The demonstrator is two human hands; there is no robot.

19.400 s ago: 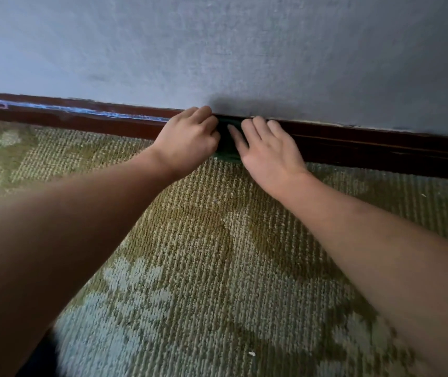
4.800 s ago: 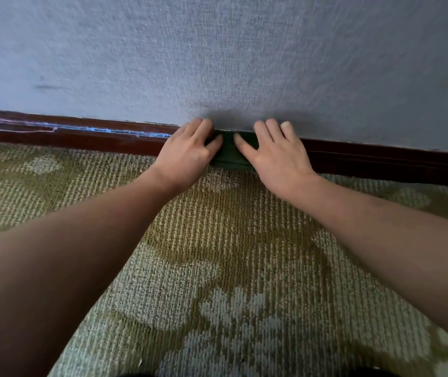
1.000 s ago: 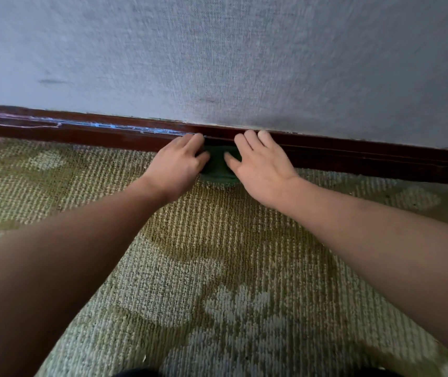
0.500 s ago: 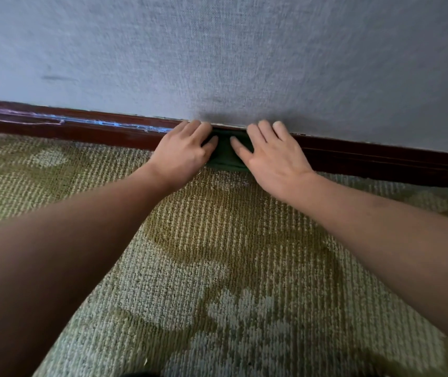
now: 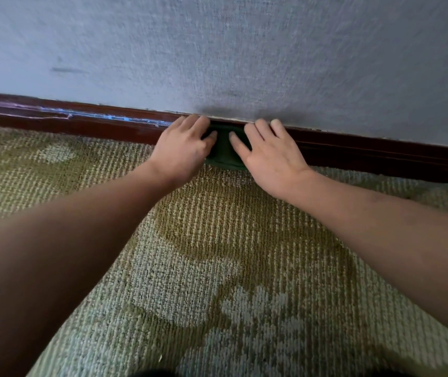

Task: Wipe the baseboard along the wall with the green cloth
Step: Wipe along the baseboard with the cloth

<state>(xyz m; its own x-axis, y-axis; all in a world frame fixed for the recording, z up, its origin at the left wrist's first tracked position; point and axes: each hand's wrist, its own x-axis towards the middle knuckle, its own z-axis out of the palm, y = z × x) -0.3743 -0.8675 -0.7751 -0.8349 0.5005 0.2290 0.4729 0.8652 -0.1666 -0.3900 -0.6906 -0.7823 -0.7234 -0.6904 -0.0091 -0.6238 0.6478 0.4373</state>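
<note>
Pinned against the long dark-brown wooden baseboard [image 5: 380, 156] by a curled left hand [image 5: 183, 151] and a flat-fingered right hand [image 5: 269, 159] is the small folded green cloth [image 5: 222, 153]. Mid-wipe, looks like; steady sideways sliding is called for next.

Baseboard [image 5: 380, 156]: glossy dk wood; carpet [image 5: 217, 240]: rough loop; wall [image 5: 244, 50]: matt.
</note>
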